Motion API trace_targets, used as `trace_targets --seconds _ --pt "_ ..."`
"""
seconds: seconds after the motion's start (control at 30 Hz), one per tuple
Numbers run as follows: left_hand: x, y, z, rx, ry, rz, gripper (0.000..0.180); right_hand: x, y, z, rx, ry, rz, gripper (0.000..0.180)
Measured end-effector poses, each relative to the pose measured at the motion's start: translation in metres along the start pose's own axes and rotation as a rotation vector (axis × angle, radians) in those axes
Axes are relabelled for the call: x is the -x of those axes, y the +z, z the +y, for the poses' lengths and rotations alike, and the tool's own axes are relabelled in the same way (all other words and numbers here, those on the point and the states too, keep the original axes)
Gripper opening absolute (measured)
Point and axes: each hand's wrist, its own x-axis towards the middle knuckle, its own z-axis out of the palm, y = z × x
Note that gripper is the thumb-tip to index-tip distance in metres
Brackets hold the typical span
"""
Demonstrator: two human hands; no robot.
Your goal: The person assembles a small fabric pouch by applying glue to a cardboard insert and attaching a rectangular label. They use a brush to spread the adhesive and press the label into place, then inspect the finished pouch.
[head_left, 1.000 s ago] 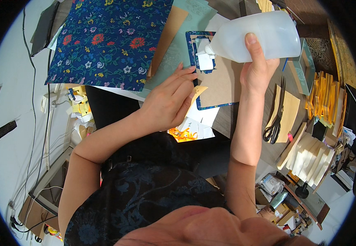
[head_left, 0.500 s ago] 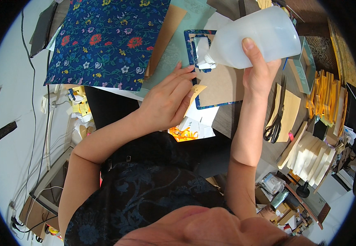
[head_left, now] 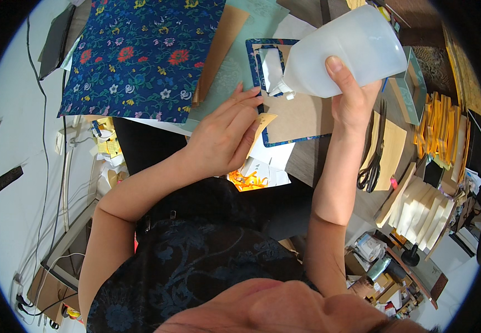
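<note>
My right hand point(head_left: 353, 95) grips a translucent white squeeze bottle point(head_left: 347, 53), tilted so its white nozzle point(head_left: 283, 89) points down and left. The nozzle is at the lower edge of a rectangular window in a tan board point(head_left: 298, 119). Blue floral fabric wraps the board's edges and frames the window. On the board's left edge rest the fingertips of my left hand point(head_left: 228, 130). Its thumb and fingers pinch a small tan card point(head_left: 263, 129), partly hidden by the hand. Whether glue is coming out cannot be made out.
Blue floral fabric point(head_left: 135, 61) lies at the upper left over brown and pale green sheets. To the right, black scissors point(head_left: 371, 172) rest on a tan sheet point(head_left: 394, 144). Beyond are a green box point(head_left: 414, 83), orange-edged strips point(head_left: 437, 130) and a cream stack point(head_left: 420, 213).
The bottle has tilted and its nozzle has shifted slightly down along the window, showing more of the opening. My left hand stays nearly where it was, still with the card.
</note>
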Motion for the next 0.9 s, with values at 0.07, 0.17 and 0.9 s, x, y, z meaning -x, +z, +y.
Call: trace_targets --seconds 0.07,0.17,0.9 --pt "0.0 0.0 0.0 0.001 0.002 0.006 0.006 -0.001 -0.002 0.0 0.006 -0.005 -0.002 0.038" --pt "0.0 0.0 0.0 0.001 0.003 0.01 0.006 -0.003 -0.007 0.001 0.009 -0.006 -0.003 0.038" --pt "-0.001 -0.001 0.002 -0.003 -0.004 0.001 0.006 -0.008 -0.026 0.003 0.055 -0.052 0.081 0.042"
